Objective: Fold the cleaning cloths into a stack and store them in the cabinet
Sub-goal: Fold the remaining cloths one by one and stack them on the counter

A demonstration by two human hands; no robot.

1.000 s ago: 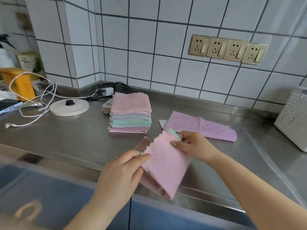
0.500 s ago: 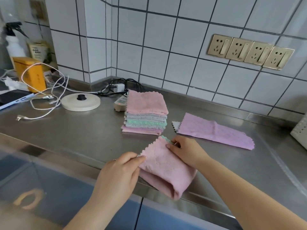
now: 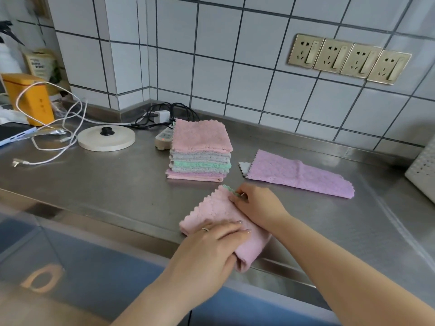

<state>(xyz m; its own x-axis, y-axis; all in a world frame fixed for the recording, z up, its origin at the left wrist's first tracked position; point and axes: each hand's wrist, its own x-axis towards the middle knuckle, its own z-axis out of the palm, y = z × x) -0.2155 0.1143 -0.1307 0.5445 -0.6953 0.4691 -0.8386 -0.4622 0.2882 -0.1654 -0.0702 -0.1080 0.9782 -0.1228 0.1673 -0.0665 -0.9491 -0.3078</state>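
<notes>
A folded pink cloth (image 3: 215, 209) lies on the steel counter (image 3: 113, 184) near its front edge, with a green edge showing at its far corner. My left hand (image 3: 209, 248) lies flat on its near part, fingers spread. My right hand (image 3: 255, 204) pinches the cloth's far corner. Behind them stands a stack of folded cloths (image 3: 200, 151), pink on top with grey, green and pink below. To the right of the stack lies a purple cloth (image 3: 296, 172), folded in a long strip, with a grey corner under its left end.
A round white kettle base (image 3: 106, 138), white cable (image 3: 56, 128), power strip (image 3: 163, 137) and black cords sit at the back left. A yellow box (image 3: 30, 100) stands far left. A white perforated basket (image 3: 421, 168) is at the right edge. Blue cabinet fronts (image 3: 94, 278) are below the counter.
The pink cloth came down from the air onto the counter. My left hand went from pinching its corner to pressing flat on it. The view shifted left.
</notes>
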